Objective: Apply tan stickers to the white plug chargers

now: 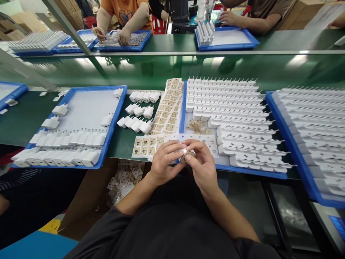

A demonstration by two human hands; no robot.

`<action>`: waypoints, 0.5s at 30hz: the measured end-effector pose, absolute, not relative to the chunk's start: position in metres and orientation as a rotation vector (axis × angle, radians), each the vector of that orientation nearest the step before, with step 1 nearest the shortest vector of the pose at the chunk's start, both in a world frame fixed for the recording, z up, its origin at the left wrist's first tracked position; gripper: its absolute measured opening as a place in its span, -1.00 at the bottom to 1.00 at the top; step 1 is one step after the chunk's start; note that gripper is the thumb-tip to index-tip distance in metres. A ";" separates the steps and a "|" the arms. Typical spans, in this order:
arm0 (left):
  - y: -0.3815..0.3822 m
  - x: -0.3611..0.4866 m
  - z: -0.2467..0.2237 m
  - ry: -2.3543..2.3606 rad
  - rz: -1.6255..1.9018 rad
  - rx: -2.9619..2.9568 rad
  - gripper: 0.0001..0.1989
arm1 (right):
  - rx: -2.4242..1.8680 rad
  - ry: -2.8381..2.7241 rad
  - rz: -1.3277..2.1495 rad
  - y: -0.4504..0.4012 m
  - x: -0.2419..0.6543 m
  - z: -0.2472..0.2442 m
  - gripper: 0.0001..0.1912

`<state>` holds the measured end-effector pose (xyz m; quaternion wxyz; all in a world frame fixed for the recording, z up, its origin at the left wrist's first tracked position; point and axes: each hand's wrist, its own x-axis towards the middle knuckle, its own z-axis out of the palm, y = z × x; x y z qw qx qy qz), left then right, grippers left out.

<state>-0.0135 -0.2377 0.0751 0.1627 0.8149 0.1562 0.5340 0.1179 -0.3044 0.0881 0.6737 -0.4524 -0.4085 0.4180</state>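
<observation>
A white plug charger (pixel 184 154) is held between my two hands, above the bench's near edge. My left hand (pixel 167 160) closes round its left side. The thumb and fingers of my right hand (pixel 201 163) pinch a tan-backed sticker at its near face; fingers hide much of both. Just behind my hands lies a sheet of stickers (pixel 145 145), with longer sticker sheets (pixel 168 108) behind it. To the right, a blue tray (pixel 253 172) bears rows of white chargers (pixel 223 100) and a small pile of tan backing pieces (pixel 198 126).
Loose chargers (pixel 138 122) stand left of the sheets, beside a partly filled blue tray (pixel 100 158). Another full tray (pixel 299 162) is at far right. A carton (pixel 81 201) with scraps sits below. Across the green conveyor (pixel 151 68), co-workers' hands (pixel 124 36) work over trays.
</observation>
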 end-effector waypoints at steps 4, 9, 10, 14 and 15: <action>-0.238 -0.013 0.074 0.421 1.564 2.367 -0.53 | -0.987 -0.885 0.916 -0.303 0.116 0.090 -0.94; -0.237 -0.015 0.072 0.424 1.574 2.416 -0.55 | -0.998 -0.853 0.896 -0.304 0.113 0.085 -0.97; -0.237 -0.016 0.071 0.423 1.567 2.415 -0.54 | -1.001 -0.848 0.899 -0.304 0.114 0.084 -0.98; -0.236 -0.019 0.070 0.403 1.514 2.350 -0.45 | -1.022 -0.961 0.960 -0.305 0.127 0.086 -0.96; -0.236 -0.020 0.070 0.392 1.495 2.330 -0.43 | -1.042 -1.035 0.952 -0.305 0.131 0.088 -0.95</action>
